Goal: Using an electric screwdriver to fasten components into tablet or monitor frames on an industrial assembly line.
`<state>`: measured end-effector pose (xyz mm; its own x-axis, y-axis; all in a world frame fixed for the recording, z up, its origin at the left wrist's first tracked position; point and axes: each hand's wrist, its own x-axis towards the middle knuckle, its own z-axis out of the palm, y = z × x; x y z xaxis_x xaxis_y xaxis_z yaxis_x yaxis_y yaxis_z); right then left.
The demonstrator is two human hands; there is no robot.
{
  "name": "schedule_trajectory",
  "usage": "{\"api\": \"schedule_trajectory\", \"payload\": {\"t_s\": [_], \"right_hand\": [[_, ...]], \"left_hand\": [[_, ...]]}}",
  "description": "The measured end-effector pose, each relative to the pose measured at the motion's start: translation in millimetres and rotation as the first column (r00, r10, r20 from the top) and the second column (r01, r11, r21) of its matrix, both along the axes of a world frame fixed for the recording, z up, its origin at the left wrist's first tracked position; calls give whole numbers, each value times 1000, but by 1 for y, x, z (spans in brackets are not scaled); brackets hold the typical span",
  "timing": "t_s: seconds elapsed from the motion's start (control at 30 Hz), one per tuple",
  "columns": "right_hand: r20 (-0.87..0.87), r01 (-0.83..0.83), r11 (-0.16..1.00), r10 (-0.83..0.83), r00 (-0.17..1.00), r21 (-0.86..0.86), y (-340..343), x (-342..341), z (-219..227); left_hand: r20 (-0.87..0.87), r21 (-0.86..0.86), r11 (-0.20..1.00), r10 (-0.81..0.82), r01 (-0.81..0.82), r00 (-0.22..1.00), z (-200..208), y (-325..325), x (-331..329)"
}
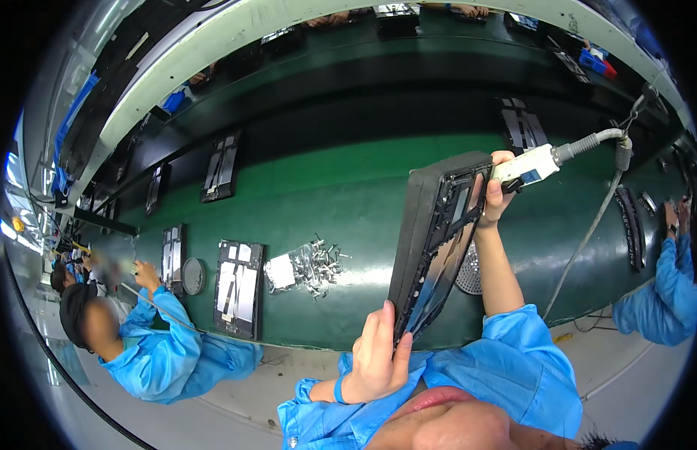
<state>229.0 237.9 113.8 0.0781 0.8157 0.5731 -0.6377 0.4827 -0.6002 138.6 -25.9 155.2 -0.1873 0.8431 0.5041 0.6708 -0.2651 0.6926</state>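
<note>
1. Green workbench (363, 217) runs across the area before your hands; a co-worker in blue (161, 352) sits well to the left of them.
2. Your left hand (372, 364) grips the lower end of the black flat unit (447, 251), thumb on one side, fingers on the other.
3. That unit is held tilted, rising from your left hand toward your right.
4. Your right hand (494, 199) is closed around the front of a white corded tool (534, 166) at the unit's upper edge; whether it also grips the unit cannot be told.
5. Left of your left hand lie a clear bag of small parts (311, 271) and a similar flat unit (239, 289).
6. A perforated disc (469, 276) shows beside your right forearm.
</note>
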Motion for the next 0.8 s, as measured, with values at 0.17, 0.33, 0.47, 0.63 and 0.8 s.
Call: {"api": "schedule_trajectory", "payload": {"t_s": [0.17,0.33,0.47,0.63,0.8], "right_hand": [[27,59,997,-60,998,46,3,0,-5],[44,162,977,-169,985,137,15,4,-16],[49,150,984,-156,987,99,14,4,-17],[3,103,990,-104,995,97,4,-3,1],[3,219,962,-223,975,162,5,-2,0]], "left_hand": [[-35,8,1000,23,-23,999,-5,-1,3],[-70,39,999,6,-4,998,-7,1,3],[-85,61,998,21,-16,996,-7,3,4],[-71,50,999,23,-20,997,-6,2,4],[-41,69,995,81,-78,996,-10,4,5]]}}
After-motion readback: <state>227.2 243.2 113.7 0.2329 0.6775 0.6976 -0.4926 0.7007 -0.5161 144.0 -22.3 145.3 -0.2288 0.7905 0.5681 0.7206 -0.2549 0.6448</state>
